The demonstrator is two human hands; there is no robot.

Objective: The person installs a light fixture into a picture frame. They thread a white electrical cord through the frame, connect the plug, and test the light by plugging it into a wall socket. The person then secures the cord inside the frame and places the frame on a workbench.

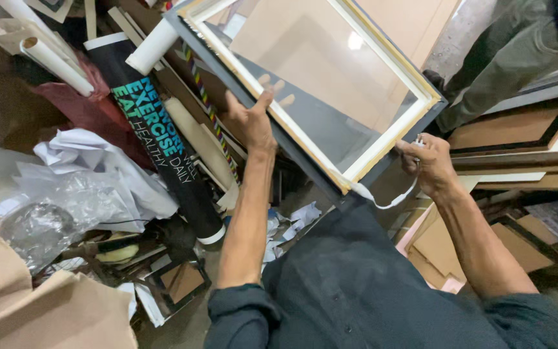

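Left hand: left hand point(251, 123) grips the left edge of the picture frame point(305, 84), thumb up on the front rim, fingers wrapped behind; fingertips show through the glass.
Right hand: right hand point(429, 161) closed, pinching a white strip point(382, 199) at the frame's lower right edge, near the bottom corner.
Frame: large, rectangular, dark grey outer edge with cream and gold inner moulding, held up in the air between both hands, tilted, one corner pointing down toward the person's chest. Not resting on anything I can see.
Glass: clear pane point(321, 71) inside the frame, reflects a light spot; brown board shows through it.
Strip: thin white band, loops down from the frame's bottom corner and back up into the right hand.
Clothing: dark shirt point(356, 284), sleeves rolled to the elbow.
Left of frame: black rolled poster point(163, 142) with teal and white print, leaning diagonally; white paper rolls point(56, 61) above it; a striped multicolour moulding stick point(211, 113) just beside the left hand.
Far left: crumpled white paper point(98, 168), crinkled clear plastic point(46, 220), brown cardboard point(53, 310) at the lower left corner of the view.
Right side: stacked wooden frames point(524, 136) and cardboard sheets point(460, 245) under the right forearm.
Other person: legs in grey-green trousers point(511, 52) at the top right, well apart from both hands.
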